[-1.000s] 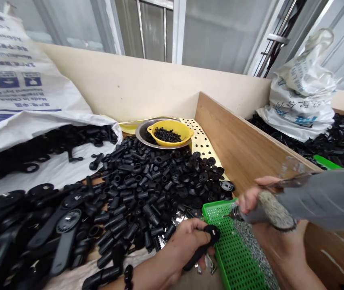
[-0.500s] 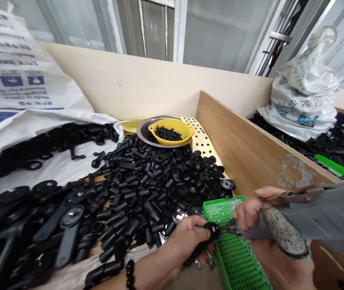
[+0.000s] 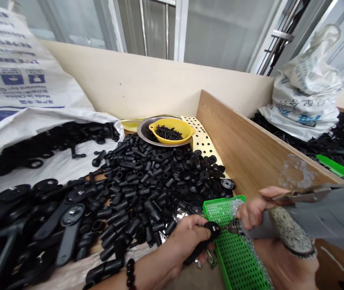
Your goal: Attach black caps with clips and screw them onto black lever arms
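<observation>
My left hand is closed round a black plastic part with a rounded end, above the front of the bench. The tip of a power screwdriver meets that rounded end, or stops just short of it; I cannot tell which. Wrapped round the tool behind its metal nose is my right hand. Speckled fabric covers part of the tool near my wrist. Small metal pieces show below my left fingers. Beneath both hands lies a green perforated basket with small silvery screws along its right side.
Black tubes and caps heap across the bench. Black crank-like handles lie at left, before an open white sack. A yellow colander of black pins rests in a metal bowl. A wooden divider stands at right.
Almost nothing differs. Both hands keep their hold, and the screwdriver stays at the black part; the view has shifted very slightly.
</observation>
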